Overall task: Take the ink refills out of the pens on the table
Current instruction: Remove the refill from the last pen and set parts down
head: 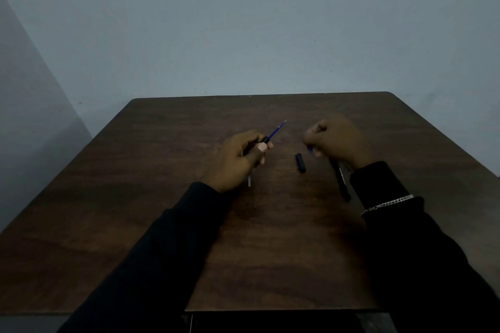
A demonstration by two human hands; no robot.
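- Your left hand (243,157), left of centre frame, is curled tight around a black pen barrel (263,140); its blue ink refill (278,128) sticks out toward the upper right.
- Your right hand (335,140), right of centre, is blurred; its fingers are curled over something small and blue, and whether they grip it you cannot tell.
- A black pen (341,180) lies under that wrist.
- A short black cap (300,163) lies on the table (162,224) between your hands.

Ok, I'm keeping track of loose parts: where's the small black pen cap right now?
In the head view the black pen cap lies loose on the wooden table, between the two hands and nearer the right hand.
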